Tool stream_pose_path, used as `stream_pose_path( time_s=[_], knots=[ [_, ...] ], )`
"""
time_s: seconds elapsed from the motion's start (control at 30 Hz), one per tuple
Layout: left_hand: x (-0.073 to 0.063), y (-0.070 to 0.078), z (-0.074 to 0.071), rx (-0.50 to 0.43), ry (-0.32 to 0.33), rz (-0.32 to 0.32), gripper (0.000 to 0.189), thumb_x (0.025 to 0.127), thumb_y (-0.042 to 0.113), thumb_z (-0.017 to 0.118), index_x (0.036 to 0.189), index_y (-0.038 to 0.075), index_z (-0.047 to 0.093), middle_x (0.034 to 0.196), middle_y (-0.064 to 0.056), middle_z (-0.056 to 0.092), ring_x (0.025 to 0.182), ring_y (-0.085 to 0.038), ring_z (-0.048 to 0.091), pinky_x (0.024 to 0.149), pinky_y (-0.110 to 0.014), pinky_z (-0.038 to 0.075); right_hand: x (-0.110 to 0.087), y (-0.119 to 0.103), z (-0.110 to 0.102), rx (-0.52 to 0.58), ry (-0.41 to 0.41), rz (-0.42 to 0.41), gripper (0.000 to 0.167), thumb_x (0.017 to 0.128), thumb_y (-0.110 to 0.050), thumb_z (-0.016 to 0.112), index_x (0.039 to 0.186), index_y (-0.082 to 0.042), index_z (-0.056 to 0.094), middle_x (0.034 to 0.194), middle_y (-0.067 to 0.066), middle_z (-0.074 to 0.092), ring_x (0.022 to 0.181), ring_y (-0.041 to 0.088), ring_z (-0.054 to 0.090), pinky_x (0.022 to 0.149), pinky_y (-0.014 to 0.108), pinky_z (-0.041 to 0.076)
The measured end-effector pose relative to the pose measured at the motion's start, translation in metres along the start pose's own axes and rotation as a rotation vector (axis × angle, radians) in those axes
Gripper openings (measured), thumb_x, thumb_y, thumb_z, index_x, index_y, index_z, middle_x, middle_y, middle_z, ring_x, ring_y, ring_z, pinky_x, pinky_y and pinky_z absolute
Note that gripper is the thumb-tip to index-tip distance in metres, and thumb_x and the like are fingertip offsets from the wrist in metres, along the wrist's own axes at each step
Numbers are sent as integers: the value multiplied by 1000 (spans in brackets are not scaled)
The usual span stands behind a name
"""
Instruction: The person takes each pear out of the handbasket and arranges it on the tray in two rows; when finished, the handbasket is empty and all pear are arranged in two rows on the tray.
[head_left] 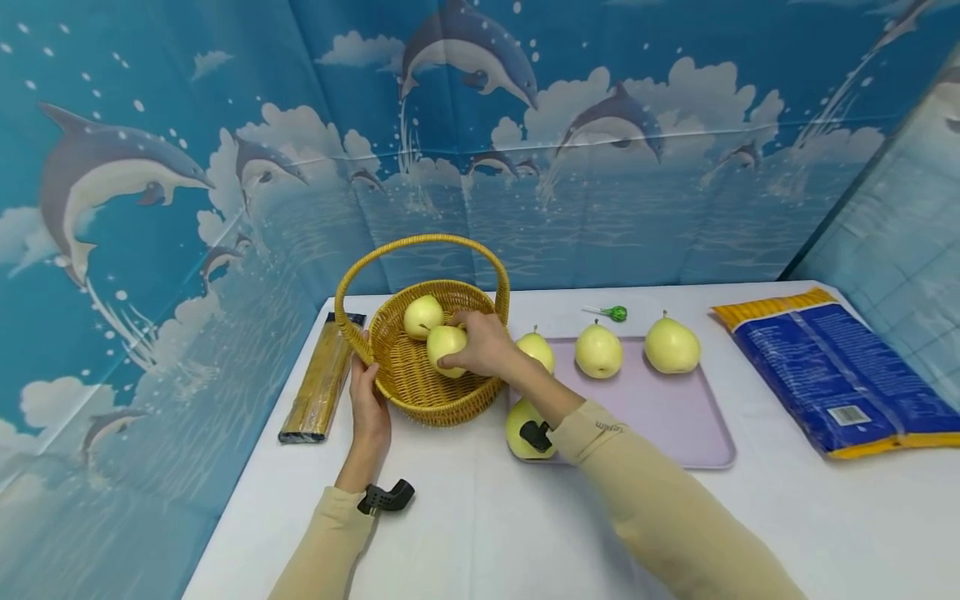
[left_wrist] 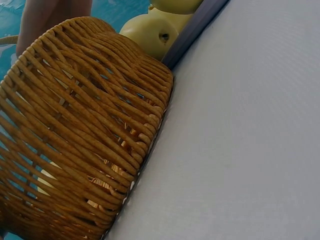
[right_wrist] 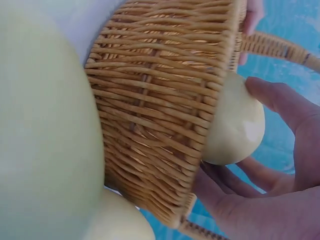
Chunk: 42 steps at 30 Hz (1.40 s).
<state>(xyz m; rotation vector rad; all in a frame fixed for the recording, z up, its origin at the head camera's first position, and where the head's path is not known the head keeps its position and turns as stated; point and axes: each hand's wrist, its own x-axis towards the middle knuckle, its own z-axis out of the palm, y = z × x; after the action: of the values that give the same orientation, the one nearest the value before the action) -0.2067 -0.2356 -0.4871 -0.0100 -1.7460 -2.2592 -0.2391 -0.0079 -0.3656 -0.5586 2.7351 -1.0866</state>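
Observation:
My right hand (head_left: 487, 343) grips a pale yellow-green pear (head_left: 446, 348) over the inside of the golden wicker basket (head_left: 438, 411). The right wrist view shows thumb and fingers round this pear (right_wrist: 236, 122) at the basket's rim. Another pear (head_left: 422, 317) lies inside, towards the back. At the basket's left side, my left hand (head_left: 369, 408) holds the rim by the foot of the tall handle (head_left: 423, 239). The left wrist view is mostly the woven wall (left_wrist: 85, 120); that hand is out of its sight.
Right of the basket is a lilac tray (head_left: 637, 425) with several pears, including one (head_left: 598, 350) at its back edge. A green lollipop (head_left: 617, 313) lies behind it. A blue and yellow bag (head_left: 832, 367) lies far right, a long golden packet (head_left: 321, 383) far left.

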Motion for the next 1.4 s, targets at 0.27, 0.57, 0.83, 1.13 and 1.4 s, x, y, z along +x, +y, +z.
stream_pose_path(
  time_s=[0.27, 0.57, 0.83, 1.13, 1.4],
  knots=[
    [1, 0, -1, -40, -11, -4, 61, 111, 18, 35, 170, 23, 20, 172, 1, 25, 158, -24, 27, 131, -46, 19, -29, 2, -14, 93, 61, -49, 67, 85, -35, 88, 143, -11, 63, 134, 12, 70, 120, 34, 64, 95, 46, 56],
    [1, -2, 0, -18, -17, 3, 60, 111, 20, 34, 170, 26, 22, 171, 3, 25, 158, -25, 26, 131, -46, 17, -68, 16, -21, 190, 111, -77, 68, 85, -36, 87, 145, -15, 61, 136, 9, 69, 121, 30, 68, 96, 48, 58],
    [-1, -3, -1, -13, -6, -2, 62, 111, 22, 36, 170, 23, 20, 171, 5, 26, 158, -23, 27, 131, -42, 19, -103, 31, -29, 343, 147, -65, 66, 86, -35, 88, 144, -22, 61, 142, 3, 65, 128, 31, 67, 92, 43, 63],
    [0, -3, 2, -3, -3, -6, 60, 111, 22, 35, 170, 23, 22, 170, 6, 27, 157, -21, 29, 131, -43, 19, -143, 66, -44, 329, 243, 4, 67, 87, -39, 87, 145, -22, 60, 143, 4, 64, 126, 29, 67, 94, 41, 63],
    [0, -1, 0, -36, -2, 7, 61, 111, 20, 36, 170, 22, 21, 170, 0, 26, 157, -25, 27, 131, -46, 17, -173, 96, -52, 237, 266, 63, 66, 89, -42, 84, 144, -15, 61, 141, 10, 66, 123, 35, 68, 94, 50, 61]
  ],
)
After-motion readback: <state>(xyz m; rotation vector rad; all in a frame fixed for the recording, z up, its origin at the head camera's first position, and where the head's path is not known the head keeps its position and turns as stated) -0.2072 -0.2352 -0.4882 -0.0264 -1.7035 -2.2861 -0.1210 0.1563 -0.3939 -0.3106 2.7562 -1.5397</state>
